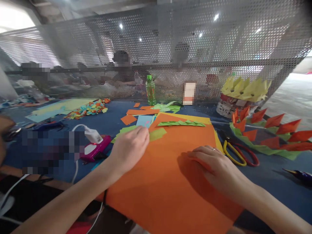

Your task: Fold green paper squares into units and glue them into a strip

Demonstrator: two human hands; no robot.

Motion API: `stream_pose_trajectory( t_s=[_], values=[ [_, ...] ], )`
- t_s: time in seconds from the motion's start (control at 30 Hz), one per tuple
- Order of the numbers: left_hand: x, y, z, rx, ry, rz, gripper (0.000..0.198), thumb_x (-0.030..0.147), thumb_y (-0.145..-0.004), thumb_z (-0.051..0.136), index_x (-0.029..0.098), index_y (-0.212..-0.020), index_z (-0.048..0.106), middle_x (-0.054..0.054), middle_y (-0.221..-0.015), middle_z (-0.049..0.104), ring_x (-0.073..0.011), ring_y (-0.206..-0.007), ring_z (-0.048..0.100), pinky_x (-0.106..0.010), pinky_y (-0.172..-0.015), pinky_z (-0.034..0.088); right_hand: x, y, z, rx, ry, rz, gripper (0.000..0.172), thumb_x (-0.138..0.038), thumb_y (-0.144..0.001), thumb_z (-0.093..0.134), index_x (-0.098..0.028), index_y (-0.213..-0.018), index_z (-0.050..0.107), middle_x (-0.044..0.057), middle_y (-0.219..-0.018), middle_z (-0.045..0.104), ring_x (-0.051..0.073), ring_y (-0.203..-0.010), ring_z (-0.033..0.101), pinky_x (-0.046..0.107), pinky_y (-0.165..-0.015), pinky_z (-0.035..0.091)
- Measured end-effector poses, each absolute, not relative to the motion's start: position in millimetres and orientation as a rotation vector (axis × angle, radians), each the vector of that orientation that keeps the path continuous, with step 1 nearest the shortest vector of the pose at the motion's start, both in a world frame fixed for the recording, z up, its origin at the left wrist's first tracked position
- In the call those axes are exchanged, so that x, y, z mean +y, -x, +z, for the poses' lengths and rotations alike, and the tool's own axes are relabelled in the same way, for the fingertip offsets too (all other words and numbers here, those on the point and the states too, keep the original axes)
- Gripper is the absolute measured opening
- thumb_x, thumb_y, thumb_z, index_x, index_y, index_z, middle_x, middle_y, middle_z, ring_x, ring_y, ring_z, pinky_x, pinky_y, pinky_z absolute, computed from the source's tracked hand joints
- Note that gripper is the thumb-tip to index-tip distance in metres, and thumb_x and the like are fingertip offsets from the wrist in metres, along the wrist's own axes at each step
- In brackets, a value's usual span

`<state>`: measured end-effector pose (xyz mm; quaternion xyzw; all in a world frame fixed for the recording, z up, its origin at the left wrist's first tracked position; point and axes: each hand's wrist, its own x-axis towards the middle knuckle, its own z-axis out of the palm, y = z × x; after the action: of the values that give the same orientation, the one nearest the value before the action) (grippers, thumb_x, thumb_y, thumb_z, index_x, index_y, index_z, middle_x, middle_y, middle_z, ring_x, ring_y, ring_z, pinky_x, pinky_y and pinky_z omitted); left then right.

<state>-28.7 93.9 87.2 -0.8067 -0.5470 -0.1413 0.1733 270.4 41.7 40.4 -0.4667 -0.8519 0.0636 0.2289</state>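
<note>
Head view: we press our flat, open right hand (214, 165) on the orange paper (168, 182) while our left hand (129, 148) pinches its far corner.

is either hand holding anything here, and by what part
The left hand pinches the orange sheet at its far left corner. The right hand holds nothing, resting flat on the sheet.
</note>
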Motion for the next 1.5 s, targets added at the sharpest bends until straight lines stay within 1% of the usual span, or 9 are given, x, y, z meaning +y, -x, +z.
stream_pose_trajectory(
  t_s=[0.13, 0.23, 0.4, 0.7, 1.0, 1.17, 1.33, 1.4, 1.5],
  values=[
    [105.3, 46.4, 95.3, -1.607, 2.06, -0.385, 0.027, 0.019, -0.103, 0.035, 0.018, -0.092, 0.06, -0.01, -0.095, 0.068, -0.0226, -0.087, 0.066, -0.035, -0.072, 0.048, 41.0, -271.7, 39.6, -2.337, 1.295, 0.175, 0.038, -0.013, -0.085, 0.048, -0.033, -0.112, 0.066, 0.004, -0.109, 0.072, 0.025, -0.099, 0.067, 0.041, -0.087, 0.054],
    [109.1, 57.9, 83.6, -1.648, 2.056, -0.259, 0.014, 0.025, -0.102, 0.052, 0.016, -0.1, 0.062, -0.006, -0.098, 0.065, -0.019, -0.088, 0.065, -0.035, -0.077, 0.054, 40.0, -269.6, 40.7, -2.335, 1.28, 0.191, 0.03, -0.019, -0.093, 0.047, -0.033, -0.112, 0.066, 0.004, -0.111, 0.073, 0.024, -0.099, 0.068, 0.041, -0.086, 0.054],
    [108.7, 64.0, 61.7, -1.641, 2.26, -0.032, 0.02, 0.033, -0.099, 0.063, 0.015, -0.107, 0.064, -0.004, -0.099, 0.067, -0.0148, -0.081, 0.066, -0.031, -0.072, 0.058, 39.3, -267.4, 41.0, -2.343, 1.252, 0.186, 0.027, -0.022, -0.097, 0.047, -0.033, -0.112, 0.067, 0.003, -0.109, 0.074, 0.023, -0.097, 0.069, 0.039, -0.084, 0.053],
    [78.8, 19.0, 59.2, -1.188, 2.49, -0.377, 0.023, 0.019, -0.102, 0.041, 0.02, -0.091, 0.061, -0.007, -0.097, 0.069, -0.0189, -0.087, 0.068, -0.032, -0.079, 0.056, 39.1, -267.8, 39.3, -2.24, 1.309, 0.156, 0.029, -0.022, -0.097, 0.047, -0.027, -0.121, 0.063, 0.008, -0.115, 0.071, 0.026, -0.103, 0.066, 0.043, -0.088, 0.054],
    [64.4, -9.7, 32.2, -0.665, 2.754, -0.468, 0.027, 0.007, -0.096, 0.04, 0.014, -0.114, 0.059, -0.014, -0.114, 0.069, -0.0231, -0.104, 0.068, -0.035, -0.086, 0.059, 39.1, -268.4, 39.4, -2.202, 1.343, 0.16, 0.027, -0.021, -0.099, 0.048, -0.024, -0.122, 0.061, 0.009, -0.115, 0.069, 0.027, -0.104, 0.064, 0.043, -0.088, 0.054],
    [65.5, -15.1, 41.3, -0.607, 2.743, -0.519, 0.031, 0.001, -0.093, 0.038, 0.012, -0.112, 0.059, -0.013, -0.102, 0.071, -0.0221, -0.093, 0.07, -0.033, -0.079, 0.06, 32.9, -262.4, 43.6, -2.233, 1.207, 0.271, 0.026, -0.023, -0.097, 0.058, -0.026, -0.123, 0.06, 0.006, -0.115, 0.067, 0.023, -0.103, 0.062, 0.04, -0.087, 0.052],
    [57.2, -24.0, 41.6, -0.459, 2.744, -0.672, 0.03, 0.002, -0.096, 0.034, 0.007, -0.106, 0.062, -0.012, -0.09, 0.071, -0.0228, -0.075, 0.069, -0.034, -0.064, 0.058, 26.6, -255.7, 39.5, -2.334, 1.043, 0.343, 0.033, 0.0, -0.086, 0.051, -0.023, -0.105, 0.064, 0.003, -0.105, 0.068, 0.02, -0.096, 0.061, 0.036, -0.086, 0.048],
    [58.2, -23.9, 39.7, -0.386, 2.756, -0.737, 0.03, 0.004, -0.098, 0.034, 0.008, -0.104, 0.064, -0.012, -0.094, 0.072, -0.0223, -0.078, 0.07, -0.034, -0.068, 0.059, 25.6, -255.3, 38.0, -2.348, 1.031, 0.322, 0.039, 0.006, -0.08, 0.042, -0.021, -0.097, 0.064, 0.004, -0.097, 0.067, 0.02, -0.09, 0.06, 0.036, -0.083, 0.047],
    [61.9, -21.8, 38.0, -0.499, 2.809, -0.782, 0.027, 0.009, -0.102, 0.038, 0.009, -0.108, 0.064, -0.01, -0.099, 0.072, -0.0212, -0.085, 0.07, -0.034, -0.076, 0.059, 24.8, -254.5, 40.6, -2.345, 1.055, 0.323, 0.03, 0.003, -0.084, 0.043, -0.019, -0.092, 0.062, 0.004, -0.089, 0.066, 0.019, -0.087, 0.06, 0.034, -0.081, 0.047]
  ],
)
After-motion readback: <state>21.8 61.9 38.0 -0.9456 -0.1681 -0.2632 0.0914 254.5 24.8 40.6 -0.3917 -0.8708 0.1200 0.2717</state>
